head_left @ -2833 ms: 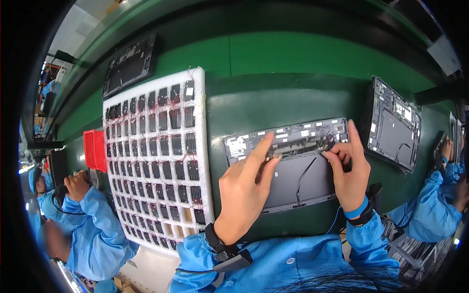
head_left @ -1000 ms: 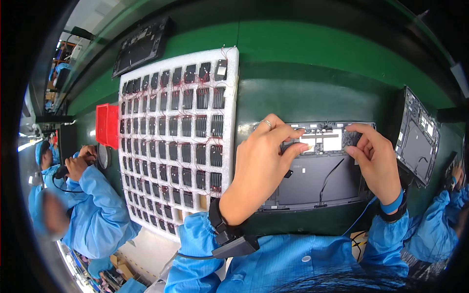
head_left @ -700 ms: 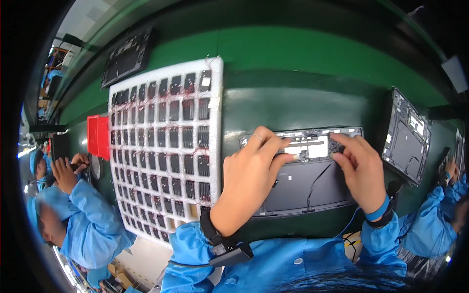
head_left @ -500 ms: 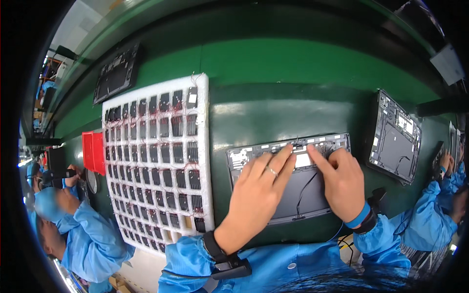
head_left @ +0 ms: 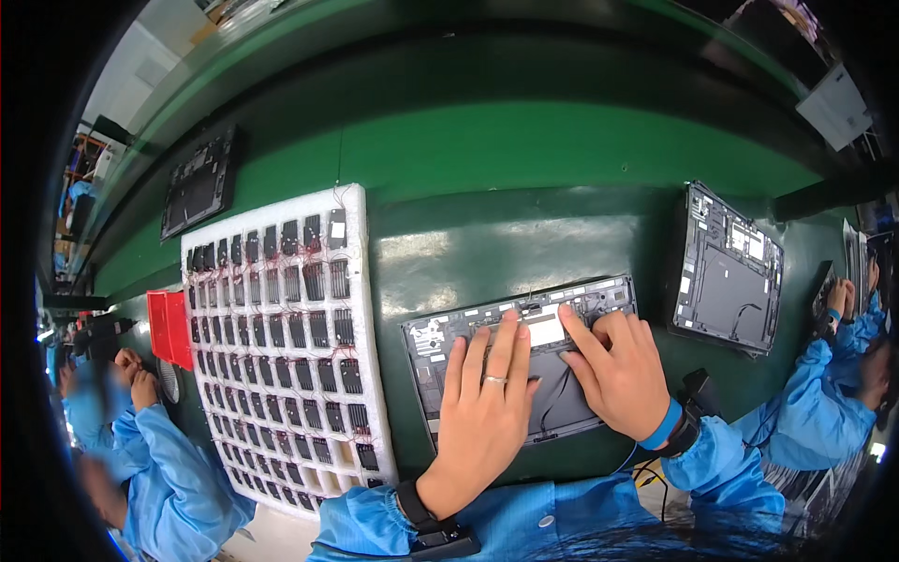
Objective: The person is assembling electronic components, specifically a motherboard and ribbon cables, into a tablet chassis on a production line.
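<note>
A dark laptop base point(head_left: 559, 412) lies open-side up on the green bench in front of me, small parts lining its far edge. A black ribbon cable crosses its inside. My left hand point(head_left: 485, 398), a ring on one finger, rests over the base with fingers stretched toward the far edge. My right hand point(head_left: 620, 375) touches the far strip with a straight index finger, beside a pale rectangular plate point(head_left: 546, 330). Its thumb stands apart; the other fingers are curled. Neither hand visibly holds anything.
Left of the base is a white foam tray point(head_left: 361, 272) of small black wired parts. Beyond it are a red bin point(head_left: 169, 328) and another laptop base point(head_left: 199, 183). Stacked bases point(head_left: 729, 281) stand at right. Co-workers in blue sit on both sides.
The whole view has shifted a little. My left fingers have flattened and spread over the base. My right thumb has moved away from the index finger, which stays at the far strip.
</note>
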Tool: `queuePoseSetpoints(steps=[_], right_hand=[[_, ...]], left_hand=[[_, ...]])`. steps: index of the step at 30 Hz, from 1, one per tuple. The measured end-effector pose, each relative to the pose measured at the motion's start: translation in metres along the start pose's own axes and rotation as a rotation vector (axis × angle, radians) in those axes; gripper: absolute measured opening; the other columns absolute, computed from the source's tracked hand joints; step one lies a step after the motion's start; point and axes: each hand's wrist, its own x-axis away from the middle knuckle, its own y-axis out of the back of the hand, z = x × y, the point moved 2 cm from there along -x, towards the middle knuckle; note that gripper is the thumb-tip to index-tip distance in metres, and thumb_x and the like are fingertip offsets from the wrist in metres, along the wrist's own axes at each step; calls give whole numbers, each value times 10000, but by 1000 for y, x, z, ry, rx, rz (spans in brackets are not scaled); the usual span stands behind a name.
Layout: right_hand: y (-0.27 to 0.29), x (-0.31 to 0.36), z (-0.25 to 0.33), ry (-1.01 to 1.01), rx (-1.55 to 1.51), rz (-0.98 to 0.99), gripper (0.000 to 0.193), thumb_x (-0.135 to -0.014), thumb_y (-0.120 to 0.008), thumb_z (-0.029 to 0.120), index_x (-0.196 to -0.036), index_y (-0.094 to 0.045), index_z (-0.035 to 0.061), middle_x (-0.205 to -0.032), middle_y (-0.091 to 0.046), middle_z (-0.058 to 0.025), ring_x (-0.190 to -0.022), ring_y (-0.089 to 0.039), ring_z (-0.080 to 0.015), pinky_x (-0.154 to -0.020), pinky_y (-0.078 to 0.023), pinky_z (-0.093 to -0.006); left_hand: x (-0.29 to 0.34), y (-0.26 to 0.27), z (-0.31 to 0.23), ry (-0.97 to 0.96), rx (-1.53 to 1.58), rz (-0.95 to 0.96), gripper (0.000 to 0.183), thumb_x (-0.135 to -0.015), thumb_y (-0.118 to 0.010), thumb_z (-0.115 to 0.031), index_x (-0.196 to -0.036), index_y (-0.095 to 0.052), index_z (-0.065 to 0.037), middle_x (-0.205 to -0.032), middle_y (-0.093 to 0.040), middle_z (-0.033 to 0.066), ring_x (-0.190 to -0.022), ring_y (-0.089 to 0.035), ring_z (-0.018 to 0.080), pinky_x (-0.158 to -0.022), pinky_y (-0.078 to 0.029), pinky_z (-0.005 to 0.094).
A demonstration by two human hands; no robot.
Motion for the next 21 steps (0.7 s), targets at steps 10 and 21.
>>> queuePoseSetpoints(steps=[10, 21], right_hand=[[22, -26, -7, -229, -176, -113, 297, -1015, -712, 74, -1280, -611, -12, -1136, -575, -195, -908, -704, -448, -730, -592, -510], [15, -44, -12, -117, -193, -201, 130, -1013, -691, 36, -1110, -605, 24, -1121, -616, -153, -863, -695, -407, -707, -577, -462]], left_hand=[[-11, 2, -24, -30, -48, 79, 595, -954, -762, -235, -1474, -612, 12, -1587, -539, 149, -1362, -562, 354, -1187, -439, 535], [-20, -2, -16, -194, -125, 43, 557, -941, -617, -114, -1470, -599, 61, -1567, -531, 183, -1341, -560, 320, -1200, -434, 497]])
